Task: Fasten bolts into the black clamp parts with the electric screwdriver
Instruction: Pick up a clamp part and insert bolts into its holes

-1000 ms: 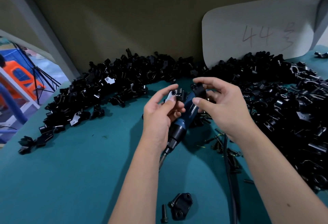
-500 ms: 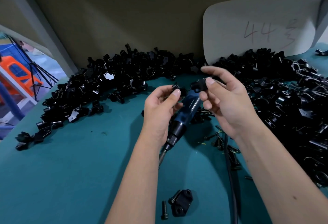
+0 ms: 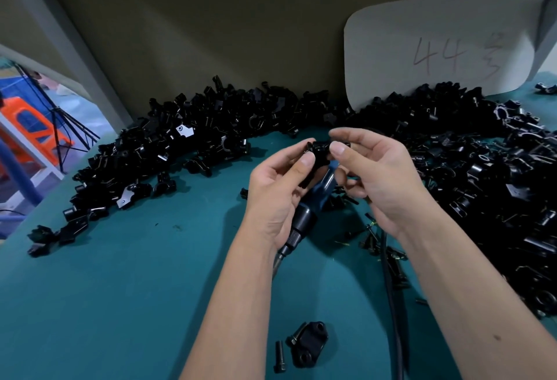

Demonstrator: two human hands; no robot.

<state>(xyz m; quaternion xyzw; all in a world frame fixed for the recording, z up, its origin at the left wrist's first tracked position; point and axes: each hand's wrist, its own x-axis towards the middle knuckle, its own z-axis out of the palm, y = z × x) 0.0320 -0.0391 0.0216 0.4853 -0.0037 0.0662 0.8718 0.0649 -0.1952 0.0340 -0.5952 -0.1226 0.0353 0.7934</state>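
clamp part (image 3: 320, 150): small black piece, held up betw. both yr hands above the teal table (image 3: 126, 274), in front of the black parts heap (image 3: 211, 126).
left hand (image 3: 278, 192): thumb + fingertips pinch the part's left side; palm faces right.
right hand (image 3: 376, 180): thumb + forefinger pinch its right end; other fingers curled loosely below.
electric screwdriver (image 3: 310, 208): lies on table right under yr hands, neither hand on it. Long axis runs near-left (cable end) to far-right (tip hidden behind the hands).
nearer hand: left sits just over the driver's rear; prob. the quicker one to grab it.
bolt: can't tell if one's already seated in the held part.
spare: loose bolt (image 3: 279, 356) beside a clamp plate (image 3: 307, 343), near edge.
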